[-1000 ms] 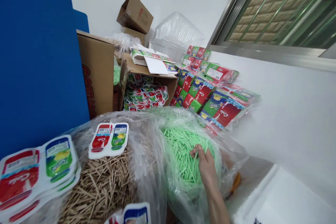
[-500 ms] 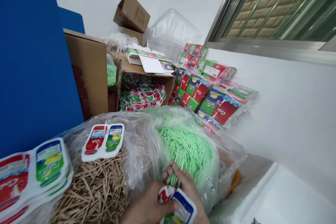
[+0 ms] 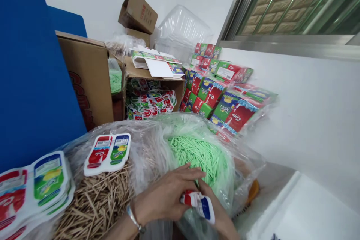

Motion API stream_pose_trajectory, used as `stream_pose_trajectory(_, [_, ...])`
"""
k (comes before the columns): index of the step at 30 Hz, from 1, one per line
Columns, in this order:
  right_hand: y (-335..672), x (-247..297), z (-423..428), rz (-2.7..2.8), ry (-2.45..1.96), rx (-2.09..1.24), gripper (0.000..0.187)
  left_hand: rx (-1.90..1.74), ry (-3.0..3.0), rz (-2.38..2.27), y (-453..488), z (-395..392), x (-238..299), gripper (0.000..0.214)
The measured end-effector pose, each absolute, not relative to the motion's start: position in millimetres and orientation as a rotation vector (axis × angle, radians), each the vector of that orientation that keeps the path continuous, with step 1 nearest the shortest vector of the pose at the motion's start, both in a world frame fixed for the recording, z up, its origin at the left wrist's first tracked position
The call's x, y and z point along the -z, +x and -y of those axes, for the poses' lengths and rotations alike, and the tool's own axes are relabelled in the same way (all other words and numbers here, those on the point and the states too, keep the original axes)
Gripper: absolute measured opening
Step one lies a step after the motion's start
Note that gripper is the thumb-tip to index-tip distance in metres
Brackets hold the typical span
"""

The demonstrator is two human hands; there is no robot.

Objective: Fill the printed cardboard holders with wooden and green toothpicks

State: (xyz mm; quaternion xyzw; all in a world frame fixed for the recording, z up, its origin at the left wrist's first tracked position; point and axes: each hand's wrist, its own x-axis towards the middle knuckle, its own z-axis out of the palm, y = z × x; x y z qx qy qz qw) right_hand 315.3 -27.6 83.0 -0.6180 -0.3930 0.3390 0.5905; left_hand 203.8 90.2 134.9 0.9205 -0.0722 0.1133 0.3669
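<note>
My left hand and my right hand meet low in the middle, both closed on a small printed card pack in red, white and blue. The left fingers lie over its top; the right hand grips it from below and is mostly hidden. Just behind them lies a clear bag of green sticks. To the left sits a bag of brown wooden sticks with one printed card lying on it.
A stack of printed cards lies at the lower left. A blue panel and cardboard boxes stand behind. Wrapped red and green cartons pile against the white wall on the right, below a window.
My right hand drew back out of the green sticks toward me. My left hand came up with the printed card pack, and both hands now close on it.
</note>
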Motion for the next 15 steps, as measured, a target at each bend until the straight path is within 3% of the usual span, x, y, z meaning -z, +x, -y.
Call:
stream_pose_trajectory(3, [320, -84, 28, 0.908, -1.490, -0.703, 0.030, -0.345, 2.355, 0.140, 206, -91, -131, 0.033])
stream_pose_trajectory(7, [343, -77, 20, 0.834, -1.736, -0.413, 0.037, -0.513, 2.220, -0.124, 189, -95, -123, 0.011])
stream_pose_trajectory(10, [368, -67, 7, 0.829, -1.926, -0.186, 0.039, -0.499, 2.034, -0.308, 168, -89, -107, 0.013])
stream_pose_trajectory(15, [390, -51, -11, 0.802, -2.056, -0.084, 0.020, -0.622, 1.723, -0.623, 136, -64, -75, 0.023])
